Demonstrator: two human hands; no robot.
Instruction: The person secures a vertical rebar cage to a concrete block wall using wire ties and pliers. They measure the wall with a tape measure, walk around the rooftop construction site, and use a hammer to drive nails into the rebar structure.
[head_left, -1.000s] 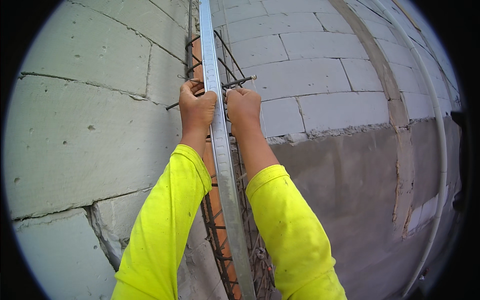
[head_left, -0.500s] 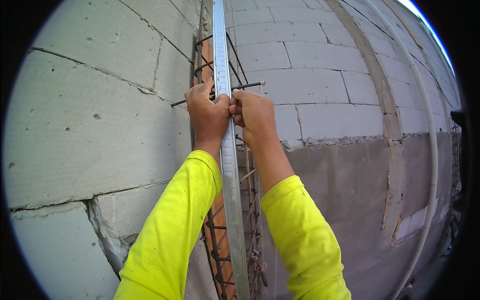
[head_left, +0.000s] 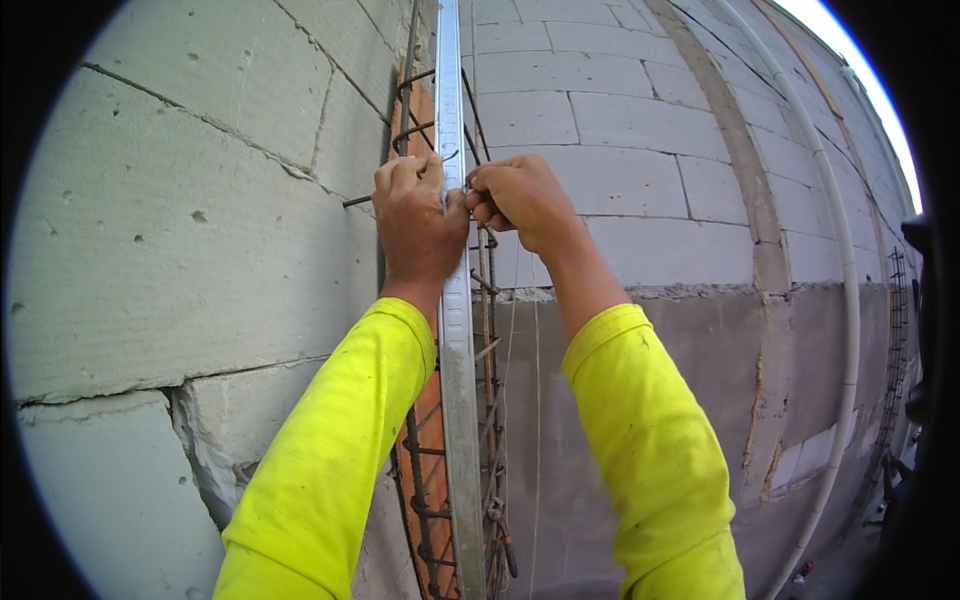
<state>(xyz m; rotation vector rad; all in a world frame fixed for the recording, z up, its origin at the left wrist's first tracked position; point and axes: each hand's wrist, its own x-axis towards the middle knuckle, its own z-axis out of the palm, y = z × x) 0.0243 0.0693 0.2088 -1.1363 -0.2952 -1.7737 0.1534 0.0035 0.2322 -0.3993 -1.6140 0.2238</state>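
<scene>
A long, slotted metal channel (head_left: 456, 310) stands upright in front of a rebar cage (head_left: 428, 470). My left hand (head_left: 420, 215) is closed round its left edge, the thumb lying across its face. Just right of the channel, my right hand (head_left: 525, 200) has its fingers pinched together close to the left thumb. Whatever sits in that pinch is too small and hidden to make out. A short, dark, curved wire end (head_left: 451, 155) shows on the channel above the left hand. One steel rod (head_left: 357, 201) sticks out left of my left hand.
A pale block wall (head_left: 170, 250) rises close on the left. Farther off at right is another block wall (head_left: 620, 170), grey-rendered below, with a white pipe (head_left: 848, 300). Orange boarding (head_left: 430, 430) lies behind the cage. Thin strings (head_left: 537, 380) hang beside it, near a red-handled tool (head_left: 510, 556).
My right hand has turned, its wrist and forearm swinging out to the right. The rod's right end is now hidden behind it. A curved wire end has come into sight above my left hand.
</scene>
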